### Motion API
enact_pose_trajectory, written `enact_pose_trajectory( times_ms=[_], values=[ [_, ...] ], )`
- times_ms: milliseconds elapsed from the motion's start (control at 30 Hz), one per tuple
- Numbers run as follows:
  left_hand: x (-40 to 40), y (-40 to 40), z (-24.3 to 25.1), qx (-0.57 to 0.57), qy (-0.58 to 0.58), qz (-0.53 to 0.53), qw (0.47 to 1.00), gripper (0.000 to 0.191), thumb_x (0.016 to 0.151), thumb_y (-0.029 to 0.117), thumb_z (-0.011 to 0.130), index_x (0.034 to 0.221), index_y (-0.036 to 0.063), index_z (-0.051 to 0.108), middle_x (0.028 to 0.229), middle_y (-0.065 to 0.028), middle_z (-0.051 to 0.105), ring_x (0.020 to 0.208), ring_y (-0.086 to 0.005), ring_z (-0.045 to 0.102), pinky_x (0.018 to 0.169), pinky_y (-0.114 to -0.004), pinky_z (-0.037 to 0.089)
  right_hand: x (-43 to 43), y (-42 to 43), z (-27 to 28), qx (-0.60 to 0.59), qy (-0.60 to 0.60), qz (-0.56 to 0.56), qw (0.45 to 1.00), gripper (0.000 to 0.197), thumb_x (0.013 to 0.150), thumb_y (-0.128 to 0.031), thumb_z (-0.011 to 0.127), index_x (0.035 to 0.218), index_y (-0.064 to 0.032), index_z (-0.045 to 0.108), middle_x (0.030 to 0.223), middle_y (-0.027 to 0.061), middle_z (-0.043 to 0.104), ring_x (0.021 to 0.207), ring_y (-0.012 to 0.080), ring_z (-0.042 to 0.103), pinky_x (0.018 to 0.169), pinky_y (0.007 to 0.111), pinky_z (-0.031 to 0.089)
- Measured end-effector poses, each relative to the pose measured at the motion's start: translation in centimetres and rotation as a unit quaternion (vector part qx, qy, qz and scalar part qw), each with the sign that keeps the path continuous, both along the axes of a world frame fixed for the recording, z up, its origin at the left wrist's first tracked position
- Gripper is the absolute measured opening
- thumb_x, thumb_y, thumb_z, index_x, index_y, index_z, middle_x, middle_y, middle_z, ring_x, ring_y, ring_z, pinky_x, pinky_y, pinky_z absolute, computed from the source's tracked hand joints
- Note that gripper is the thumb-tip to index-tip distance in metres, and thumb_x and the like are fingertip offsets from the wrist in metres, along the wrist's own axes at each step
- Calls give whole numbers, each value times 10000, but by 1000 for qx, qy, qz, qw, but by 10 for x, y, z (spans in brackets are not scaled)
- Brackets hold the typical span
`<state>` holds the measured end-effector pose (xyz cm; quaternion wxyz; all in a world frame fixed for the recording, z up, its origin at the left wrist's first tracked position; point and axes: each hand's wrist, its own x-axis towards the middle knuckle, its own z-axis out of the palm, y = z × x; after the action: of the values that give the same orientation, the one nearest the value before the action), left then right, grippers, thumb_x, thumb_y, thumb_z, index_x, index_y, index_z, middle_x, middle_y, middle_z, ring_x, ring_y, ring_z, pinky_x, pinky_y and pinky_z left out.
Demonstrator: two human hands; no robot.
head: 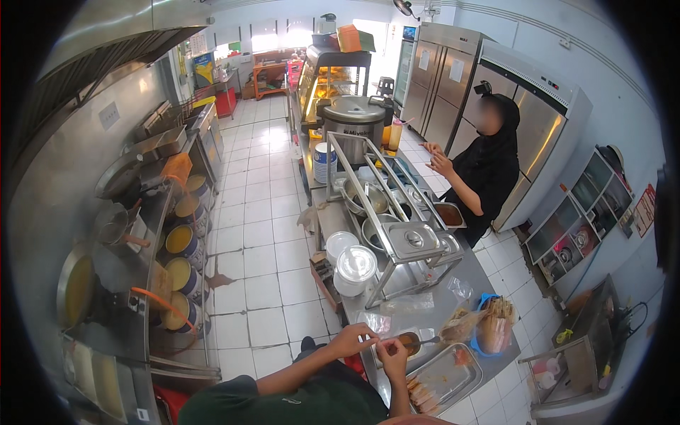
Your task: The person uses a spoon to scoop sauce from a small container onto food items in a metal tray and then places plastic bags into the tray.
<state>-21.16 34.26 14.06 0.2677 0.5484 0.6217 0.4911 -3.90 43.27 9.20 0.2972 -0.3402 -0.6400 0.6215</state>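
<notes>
My left hand (355, 340) and my right hand (393, 357) are close together over the near end of a steel table (340, 265). The fingertips of both hands are pinched and nearly meet; whether something thin is between them is too small to tell. Just beyond my right hand is a small container of brown sauce (408, 340), with a spoon handle (430, 340) sticking out. A metal tray (474, 366) lies to the right, holding several pale, orange-stained sticks (423, 396). Clear plastic bags (375, 322) lie past my left hand.
A blue basket (486, 303) of wrapped sticks stands at the table's right edge. White lidded tubs (356, 265) and a steel rack (393, 260) are farther along. Across the table stands another person (486, 159), hands raised. Left are woks (77, 287) and oil-filled tins (180, 239).
</notes>
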Motion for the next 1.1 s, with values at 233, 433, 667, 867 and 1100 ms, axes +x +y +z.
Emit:
enact_pose_trajectory(
  times_ms=[233, 433, 667, 867, 1100],
  values=[
    [6, 1, -12, -108, 33, -74, 991, 280, 1001, 270, 515, 999, 32, 663, 862, -148, 635, 802, -289, 623, 758, -391, 493, -9, -5, 10, 293, -123, 86, 944, 235, 956, -200, 562, 861, 15, 568, 813, 241, 608, 753, 394, 613, 672, 456, 478],
    [15, 8, -24, -70, -40, -76, 994, 319, 999, 280, 457, 964, 9, 620, 888, -196, 635, 844, -337, 625, 789, -424, 483, -12, -11, 20, 192, -82, 87, 974, 250, 954, -204, 505, 894, 23, 589, 770, 233, 590, 716, 359, 600, 649, 446, 453],
    [12, 5, 7, -205, 36, -53, 977, 366, 942, 340, 479, 988, 26, 662, 962, -239, 661, 911, -407, 638, 787, -478, 492, -8, -1, 30, 152, -128, -20, 980, 178, 897, -129, 559, 792, 14, 541, 739, 134, 568, 659, 239, 550, 616, 388, 419],
    [-1, 8, 8, -118, 85, 6, 989, 390, 902, 335, 532, 860, -33, 655, 795, -235, 650, 750, -390, 628, 716, -479, 482, -3, 4, 51, 327, -46, 19, 944, 139, 742, 5, 693, 866, -50, 661, 1024, 132, 544, 801, 232, 603, 752, 338, 489],
    [-21, -1, 4, -262, 79, -163, 948, 424, 909, 384, 547, 892, -9, 705, 885, -209, 666, 809, -356, 638, 743, -456, 488, 11, 6, 78, 452, -56, 179, 872, 230, 726, -31, 755, 945, -95, 723, 1073, 115, 564, 868, 258, 616, 741, 367, 525]
  ],
)
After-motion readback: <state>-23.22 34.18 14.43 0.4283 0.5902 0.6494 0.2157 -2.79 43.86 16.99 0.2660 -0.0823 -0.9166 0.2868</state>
